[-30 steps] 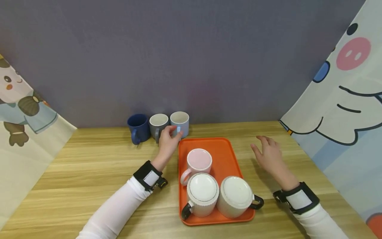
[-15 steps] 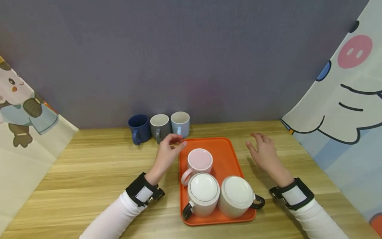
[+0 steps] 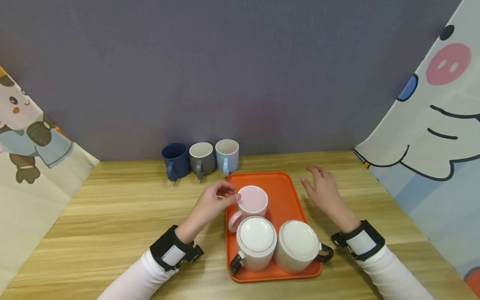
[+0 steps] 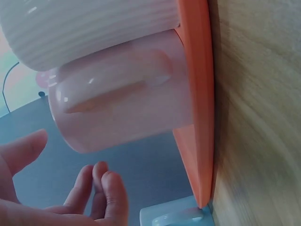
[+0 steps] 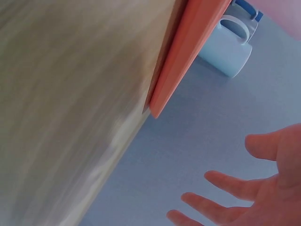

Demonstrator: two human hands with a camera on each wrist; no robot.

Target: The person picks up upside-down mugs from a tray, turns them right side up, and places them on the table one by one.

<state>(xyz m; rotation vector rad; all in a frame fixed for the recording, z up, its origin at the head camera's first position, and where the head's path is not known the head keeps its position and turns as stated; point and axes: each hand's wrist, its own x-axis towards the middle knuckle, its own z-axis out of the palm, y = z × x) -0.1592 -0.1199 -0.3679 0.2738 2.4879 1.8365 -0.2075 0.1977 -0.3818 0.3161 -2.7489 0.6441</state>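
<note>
On the orange tray (image 3: 279,187) a pink mug (image 3: 253,200) stands upside down, its handle toward the left. My left hand (image 3: 213,202) hovers at its upper left side, fingers loosely bent; the left wrist view shows a gap between the fingertips (image 4: 115,183) and the pink mug (image 4: 122,103). In front of it on the tray are two upside-down white mugs with black handles, a left white mug (image 3: 256,239) and a right white mug (image 3: 298,246). My right hand (image 3: 324,191) is held right of the tray, fingers spread and holding nothing.
Behind the tray, along the grey wall (image 3: 240,83), an upright row holds a dark blue mug (image 3: 178,160), a grey mug (image 3: 203,159) and a light blue mug (image 3: 227,156). Cartoon-printed cloths hang at the left and right. Wooden table (image 3: 112,216) surrounds the tray.
My left hand has left the light blue mug's handle and come toward me, to the pink mug. My right hand has shifted left, closer to the tray. The mugs stay put.
</note>
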